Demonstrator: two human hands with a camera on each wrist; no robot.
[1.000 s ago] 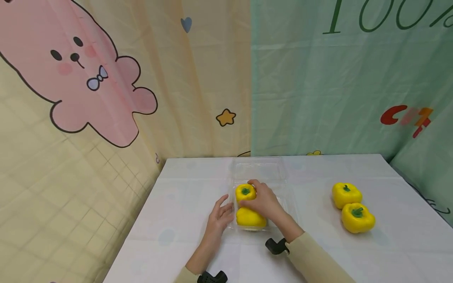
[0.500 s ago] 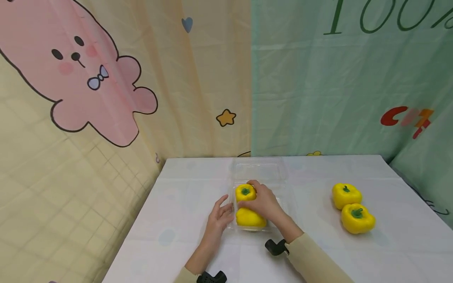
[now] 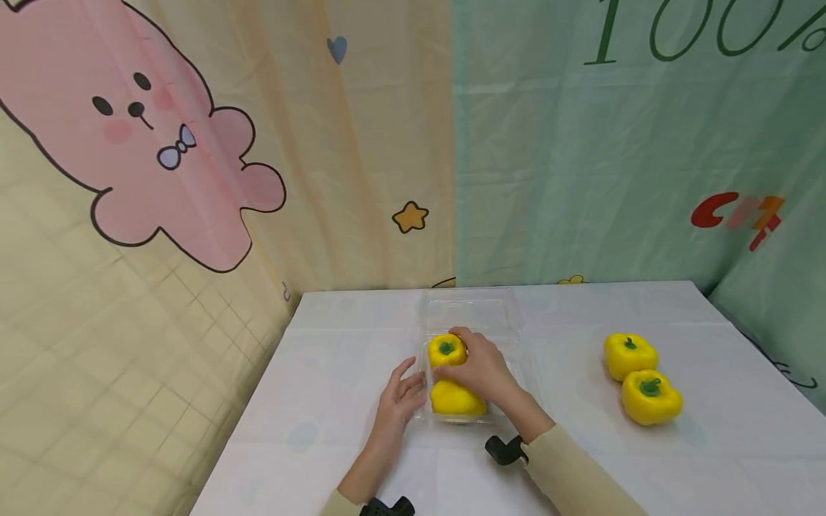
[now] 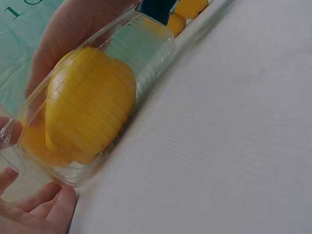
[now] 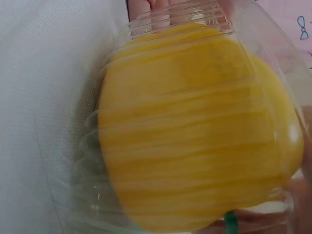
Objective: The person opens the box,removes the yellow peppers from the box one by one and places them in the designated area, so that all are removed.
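In the head view, a clear plastic clamshell container (image 3: pixel 472 312) lies unfolded on the table. Two yellow bell peppers sit in its left half. My right hand (image 3: pixel 482 369) holds the far yellow bell pepper (image 3: pixel 445 348), whose green stem faces up, with thumb and fingers around it. The near yellow bell pepper (image 3: pixel 455 401) lies on its side, partly under that hand. My left hand (image 3: pixel 399 401) is at the container's left side, fingers loosely extended; its fingertips (image 4: pixel 63 200) touch the container's edge in the left wrist view. Through the ribbed wall the right wrist view shows a pepper (image 5: pixel 195 122) up close.
Two more yellow bell peppers, one farther back (image 3: pixel 630 356) and one nearer (image 3: pixel 652 398), stand touching on the right of the table. A white cloth (image 3: pixel 310 401) covers the table. Printed curtains (image 3: pixel 361 143) hang right behind its back edge and at the sides.
Both hands and the peppers stay where they were. Only the head view has shifted very slightly.
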